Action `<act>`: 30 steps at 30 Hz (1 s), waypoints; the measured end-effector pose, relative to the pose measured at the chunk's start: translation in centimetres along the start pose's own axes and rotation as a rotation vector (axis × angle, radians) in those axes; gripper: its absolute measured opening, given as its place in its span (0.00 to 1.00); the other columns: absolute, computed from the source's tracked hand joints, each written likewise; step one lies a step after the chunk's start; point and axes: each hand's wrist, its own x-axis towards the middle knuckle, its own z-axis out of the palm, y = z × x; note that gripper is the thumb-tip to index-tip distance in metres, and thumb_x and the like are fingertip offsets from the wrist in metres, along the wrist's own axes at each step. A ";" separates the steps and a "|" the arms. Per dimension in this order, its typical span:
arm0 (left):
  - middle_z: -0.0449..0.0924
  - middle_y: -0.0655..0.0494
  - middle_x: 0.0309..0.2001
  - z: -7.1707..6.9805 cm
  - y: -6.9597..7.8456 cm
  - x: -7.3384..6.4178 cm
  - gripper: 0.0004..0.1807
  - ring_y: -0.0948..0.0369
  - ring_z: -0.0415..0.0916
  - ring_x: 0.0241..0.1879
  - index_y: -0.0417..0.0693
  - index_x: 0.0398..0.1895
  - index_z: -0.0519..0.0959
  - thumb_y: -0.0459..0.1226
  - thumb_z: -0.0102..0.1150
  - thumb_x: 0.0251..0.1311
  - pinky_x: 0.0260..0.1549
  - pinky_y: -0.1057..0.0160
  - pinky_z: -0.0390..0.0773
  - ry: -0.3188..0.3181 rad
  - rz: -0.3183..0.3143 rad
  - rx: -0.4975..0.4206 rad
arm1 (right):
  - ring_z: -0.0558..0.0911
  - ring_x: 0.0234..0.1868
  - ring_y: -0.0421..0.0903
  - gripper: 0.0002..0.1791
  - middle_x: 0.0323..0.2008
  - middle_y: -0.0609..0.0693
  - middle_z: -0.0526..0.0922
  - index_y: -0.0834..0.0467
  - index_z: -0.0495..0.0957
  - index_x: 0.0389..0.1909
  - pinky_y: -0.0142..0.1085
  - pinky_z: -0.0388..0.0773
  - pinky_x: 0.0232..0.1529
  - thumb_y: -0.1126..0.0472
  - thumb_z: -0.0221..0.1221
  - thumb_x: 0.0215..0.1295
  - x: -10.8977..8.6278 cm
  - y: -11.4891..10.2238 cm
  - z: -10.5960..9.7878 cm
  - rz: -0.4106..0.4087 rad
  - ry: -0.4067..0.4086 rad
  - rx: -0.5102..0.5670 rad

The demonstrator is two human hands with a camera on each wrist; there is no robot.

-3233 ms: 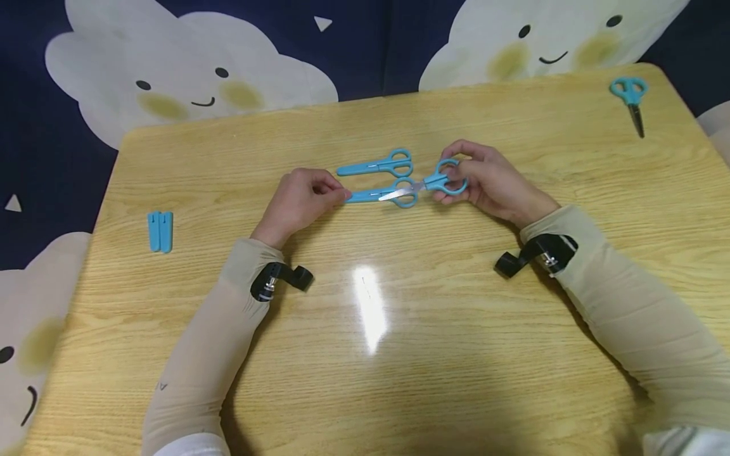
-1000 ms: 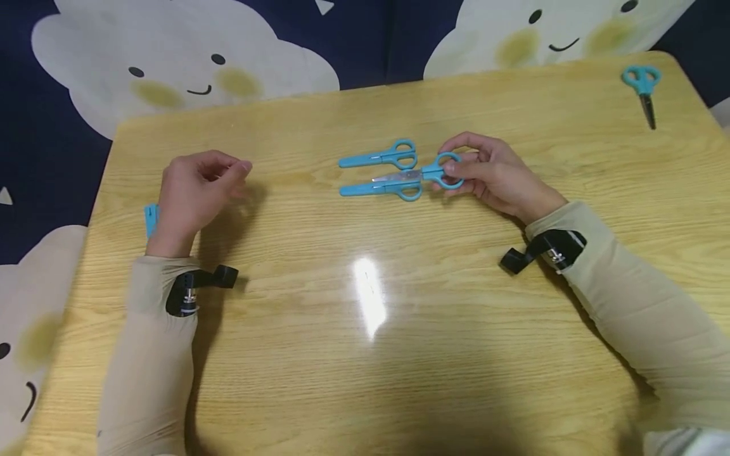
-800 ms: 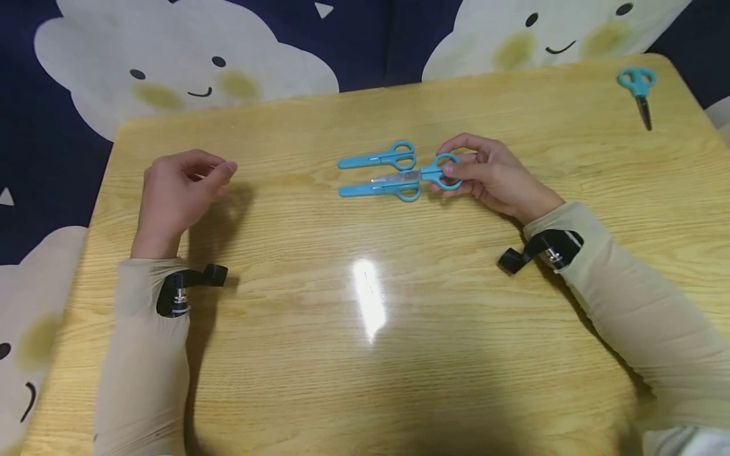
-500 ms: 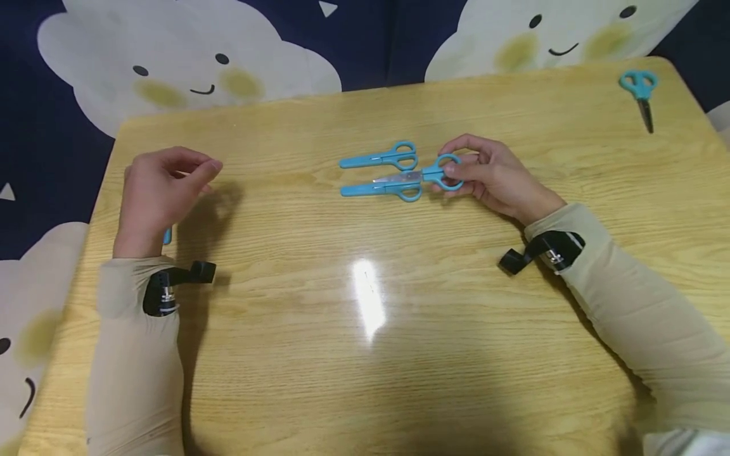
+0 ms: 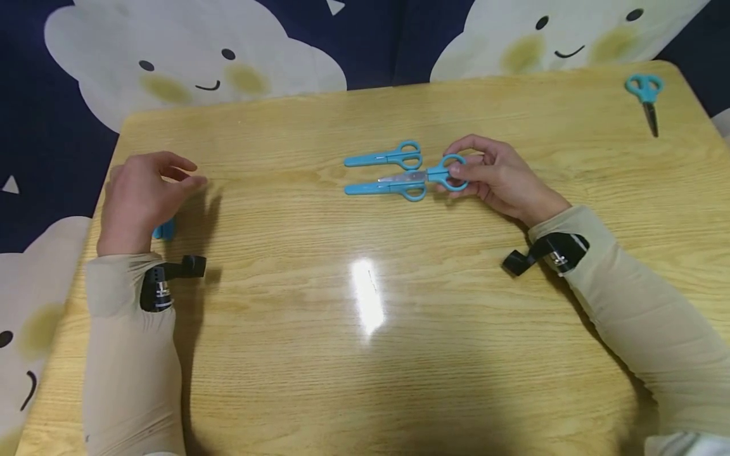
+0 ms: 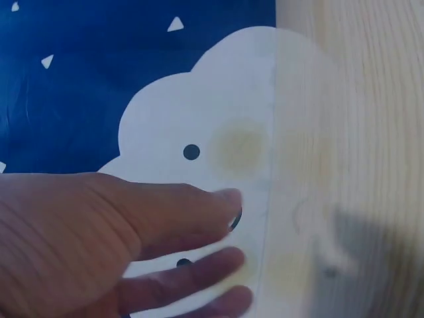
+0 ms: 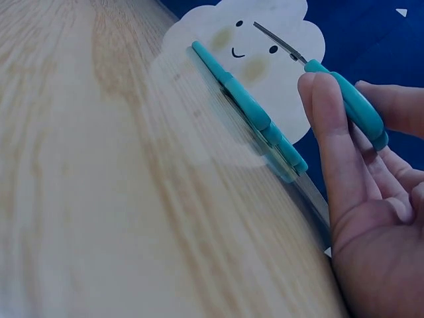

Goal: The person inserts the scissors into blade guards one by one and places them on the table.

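My right hand [image 5: 502, 180] pinches a pair of blue-handled scissors [image 5: 438, 175] by the finger loops, blades bare and together, pointing left. In the right wrist view these scissors [image 7: 358, 106] are raised off the table. Beneath and behind them lie two more blue scissors, a far pair [image 5: 373, 158] and a near pair [image 5: 371, 189], both with blue sheaths over their blades. At the table's left side my left hand [image 5: 137, 202] hovers with relaxed fingers, holding nothing. Two blue blade sheaths [image 5: 165, 229] lie beside its wrist, partly hidden by it. The left wrist view shows the thumb and fingers [image 6: 222, 265] apart.
A fourth pair of scissors [image 5: 646, 95] with bare blades lies at the far right corner of the wooden table [image 5: 445, 335]. Dark blue cloth [image 5: 376, 38] printed with white clouds hangs behind the table's back edge.
My left hand has let go of the near sheathed scissors and moved left to the loose sheaths, its fingers parting. My right hand still holds its scissors, which have shifted slightly away from me.
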 end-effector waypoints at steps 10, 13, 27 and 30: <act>0.74 0.34 0.61 -0.6 -2.1 0.4 0.23 0.33 0.59 0.61 0.44 0.62 0.74 0.43 0.52 0.67 0.55 0.37 0.55 -0.090 -0.057 0.086 | 0.89 0.34 0.54 0.15 0.33 0.60 0.88 0.70 0.67 0.53 0.39 0.85 0.34 0.77 0.53 0.66 0.0 0.0 0.0 0.000 0.001 -0.007; 0.73 0.33 0.61 -0.4 -2.8 0.5 0.25 0.34 0.59 0.60 0.43 0.63 0.73 0.44 0.54 0.66 0.55 0.36 0.56 -0.105 -0.074 0.098 | 0.89 0.34 0.54 0.15 0.33 0.61 0.88 0.70 0.67 0.53 0.39 0.85 0.34 0.77 0.53 0.66 0.0 0.0 0.0 0.006 0.002 -0.008; 0.77 0.32 0.56 -0.2 -5.1 0.6 0.20 0.36 0.63 0.56 0.43 0.56 0.77 0.44 0.57 0.65 0.48 0.39 0.62 -0.161 -0.098 0.104 | 0.89 0.33 0.50 0.16 0.33 0.60 0.88 0.70 0.67 0.52 0.40 0.85 0.35 0.77 0.54 0.65 0.2 0.3 0.0 0.007 -0.002 -0.007; 0.77 0.31 0.55 -0.1 -5.2 0.5 0.19 0.36 0.62 0.56 0.41 0.54 0.78 0.43 0.58 0.65 0.48 0.39 0.60 -0.157 -0.087 0.092 | 0.89 0.34 0.50 0.16 0.34 0.59 0.88 0.70 0.67 0.52 0.40 0.85 0.35 0.77 0.54 0.65 0.3 0.4 0.0 0.012 -0.001 -0.011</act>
